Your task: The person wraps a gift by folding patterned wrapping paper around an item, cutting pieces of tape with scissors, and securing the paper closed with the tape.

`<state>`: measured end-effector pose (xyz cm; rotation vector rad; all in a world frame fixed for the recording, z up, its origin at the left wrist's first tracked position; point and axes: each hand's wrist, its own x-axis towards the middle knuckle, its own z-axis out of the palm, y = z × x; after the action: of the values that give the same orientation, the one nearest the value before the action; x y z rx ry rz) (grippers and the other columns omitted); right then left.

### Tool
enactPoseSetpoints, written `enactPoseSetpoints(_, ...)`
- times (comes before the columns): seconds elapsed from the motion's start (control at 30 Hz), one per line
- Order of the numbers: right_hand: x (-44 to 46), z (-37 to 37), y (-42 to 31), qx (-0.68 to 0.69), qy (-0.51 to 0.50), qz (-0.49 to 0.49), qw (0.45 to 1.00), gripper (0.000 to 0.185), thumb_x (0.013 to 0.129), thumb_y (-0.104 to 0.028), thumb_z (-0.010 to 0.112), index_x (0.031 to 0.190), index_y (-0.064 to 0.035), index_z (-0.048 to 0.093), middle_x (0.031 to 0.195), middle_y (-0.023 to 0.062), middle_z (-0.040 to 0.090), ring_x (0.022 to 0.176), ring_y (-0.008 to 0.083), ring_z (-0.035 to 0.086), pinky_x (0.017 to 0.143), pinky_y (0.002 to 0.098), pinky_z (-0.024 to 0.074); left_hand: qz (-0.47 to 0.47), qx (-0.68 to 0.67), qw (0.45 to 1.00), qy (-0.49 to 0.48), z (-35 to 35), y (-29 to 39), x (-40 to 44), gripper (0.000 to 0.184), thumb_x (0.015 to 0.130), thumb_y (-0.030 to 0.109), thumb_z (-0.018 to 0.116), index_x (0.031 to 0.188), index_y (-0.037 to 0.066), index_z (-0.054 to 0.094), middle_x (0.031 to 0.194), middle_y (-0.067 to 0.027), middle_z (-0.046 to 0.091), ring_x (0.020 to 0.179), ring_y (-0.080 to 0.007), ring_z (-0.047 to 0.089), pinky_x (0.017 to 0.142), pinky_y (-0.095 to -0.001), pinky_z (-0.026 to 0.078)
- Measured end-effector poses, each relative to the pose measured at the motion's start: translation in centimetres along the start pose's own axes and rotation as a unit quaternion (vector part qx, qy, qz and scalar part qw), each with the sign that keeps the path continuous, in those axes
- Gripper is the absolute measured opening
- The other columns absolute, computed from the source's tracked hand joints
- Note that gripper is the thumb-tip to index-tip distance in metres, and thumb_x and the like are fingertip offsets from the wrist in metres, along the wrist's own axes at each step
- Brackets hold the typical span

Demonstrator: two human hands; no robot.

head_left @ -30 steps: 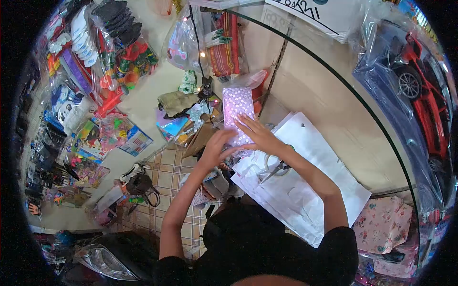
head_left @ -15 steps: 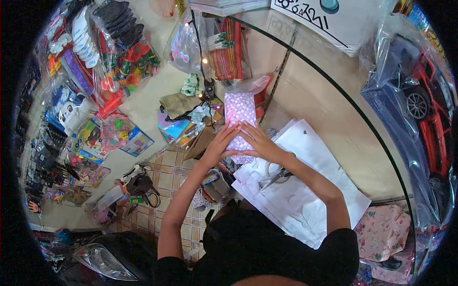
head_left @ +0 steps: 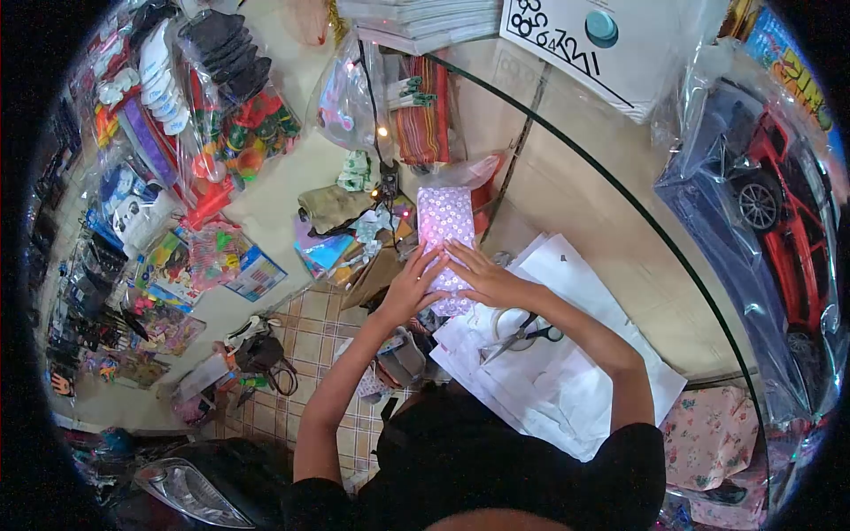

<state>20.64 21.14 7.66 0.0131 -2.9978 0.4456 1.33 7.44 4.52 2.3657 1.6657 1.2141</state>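
Observation:
A box-shaped packet in lilac paper with small white flowers [head_left: 445, 211] is in front of me, its long side pointing away. My left hand [head_left: 416, 285] grips its near left part, and my right hand [head_left: 478, 276] grips its near right part. The fingers of both hands lie over the top and almost meet in the middle; the thumbs are at the near end. Just right of the packet, scissors with dark handles [head_left: 524, 336] lie on white paper sheets [head_left: 580, 376]. The packet's underside is hidden.
A curved glass edge [head_left: 633, 195] runs along the right. Beyond it is a red toy car [head_left: 784, 212] in clear plastic. Dark string-light wire [head_left: 375, 115] hangs near folded cloth [head_left: 332, 208] at the left. Bagged toys [head_left: 257, 124] fill the far left.
The whole view has shifted slightly, so the packet and hands sit a little lower. Both hands stay on the packet, and the scissors show more fully beside my right forearm.

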Motion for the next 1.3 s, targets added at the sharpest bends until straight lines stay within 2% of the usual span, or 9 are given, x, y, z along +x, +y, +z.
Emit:
enactPoseSetpoints(0.07,-0.2,0.1,-0.7,-0.004,0.035,0.016,0.999,0.072,0.089,-0.025,0.062,0.147,-0.0043,0.026,0.156,0.0190,0.015,0.145,0.0324,0.013,0.116,0.0529,0.0145,0.008,0.013,1.000,0.003,0.0,0.0,-0.1,0.073,0.080,0.031,0.070,0.143,0.012,0.039,0.145,-0.0141,0.038,0.139,-0.0403,0.028,0.108,-0.0465,0.036)
enactPoseSetpoints(0.2,-0.7,-1.7,-3.3,-0.024,0.085,0.065,0.994,0.063,0.088,-0.025,0.063,0.142,-0.0058,0.037,0.146,0.0165,0.036,0.137,0.0314,0.034,0.114,0.0513,0.0199,0.005,0.022,1.000,-0.008,0.0,-0.1,-0.3,0.070,0.082,0.031,0.069,0.143,0.012,0.041,0.146,-0.0138,0.038,0.140,-0.0404,0.027,0.108,-0.0468,0.035)
enactPoseSetpoints(0.4,-1.0,-1.5,-5.4,-0.024,0.170,0.044,0.984,0.045,0.087,-0.027,0.065,0.127,-0.0101,0.055,0.121,0.0106,0.055,0.119,0.0260,0.049,0.103,0.0436,0.0340,-0.013,-0.004,1.000,0.008,0.2,0.0,-0.4,0.067,0.083,0.030,0.069,0.141,0.013,0.042,0.146,-0.0133,0.038,0.140,-0.0405,0.026,0.108,-0.0468,0.034)
enactPoseSetpoints(0.5,-1.4,-1.7,-6.3,0.011,0.150,0.029,0.988,0.030,0.086,-0.027,0.065,0.112,-0.0109,0.062,0.109,0.0083,0.060,0.105,0.0262,0.056,0.094,0.0403,0.0389,-0.039,-0.028,0.999,0.013,0.1,0.3,-0.4,0.065,0.082,0.029,0.070,0.140,0.014,0.044,0.145,-0.0130,0.039,0.140,-0.0402,0.026,0.109,-0.0467,0.034)
enactPoseSetpoints(0.63,-2.1,-1.2,-7.2,0.014,0.093,-0.010,0.995,0.018,0.085,-0.027,0.065,0.090,-0.0099,0.062,0.093,0.0070,0.060,0.087,0.0259,0.060,0.082,0.0375,0.0445,-0.027,-0.017,0.999,0.012,-0.2,0.6,-0.3,0.061,0.081,0.026,0.071,0.137,0.014,0.049,0.144,-0.0127,0.040,0.140,-0.0395,0.027,0.109,-0.0472,0.033)
enactPoseSetpoints(0.83,-2.4,1.2,-6.6,-0.020,0.049,0.050,0.997,0.016,0.082,-0.022,0.065,0.085,-0.0062,0.063,0.091,0.0091,0.059,0.089,0.0257,0.063,0.076,0.0394,0.0512,-0.030,-0.022,0.999,0.014,-0.3,0.8,-0.3,0.057,0.081,0.026,0.072,0.133,0.015,0.052,0.143,-0.0125,0.042,0.139,-0.0397,0.028,0.109,-0.0475,0.033)
enactPoseSetpoints(1.03,-2.5,3.1,-6.1,-0.009,0.100,0.078,0.992,0.019,0.082,-0.022,0.065,0.092,-0.0048,0.065,0.094,0.0101,0.060,0.088,0.0262,0.063,0.078,0.0381,0.0516,-0.030,-0.014,0.999,0.022,-0.2,0.9,-0.3,0.056,0.081,0.026,0.072,0.133,0.014,0.053,0.143,-0.0127,0.042,0.140,-0.0397,0.027,0.109,-0.0472,0.032)
enactPoseSetpoints(1.13,-2.5,3.8,-5.9,-0.031,0.124,0.075,0.989,0.024,0.080,-0.022,0.070,0.095,-0.0044,0.065,0.089,0.0085,0.061,0.084,0.0259,0.062,0.075,0.0372,0.0506,-0.035,-0.015,0.999,0.019,0.0,0.8,-0.4,0.056,0.081,0.026,0.072,0.133,0.015,0.053,0.143,-0.0125,0.041,0.140,-0.0396,0.027,0.109,-0.0473,0.032)
enactPoseSetpoints(1.3,-2.4,3.9,-6.1,-0.038,0.123,0.089,0.988,0.021,0.081,-0.021,0.063,0.095,-0.0041,0.065,0.092,0.0104,0.061,0.092,0.0270,0.061,0.083,0.0387,0.0475,-0.032,-0.001,0.999,0.020,-0.1,0.9,-0.4,0.056,0.082,0.028,0.071,0.133,0.016,0.052,0.144,-0.0118,0.041,0.139,-0.0398,0.027,0.109,-0.0475,0.034)
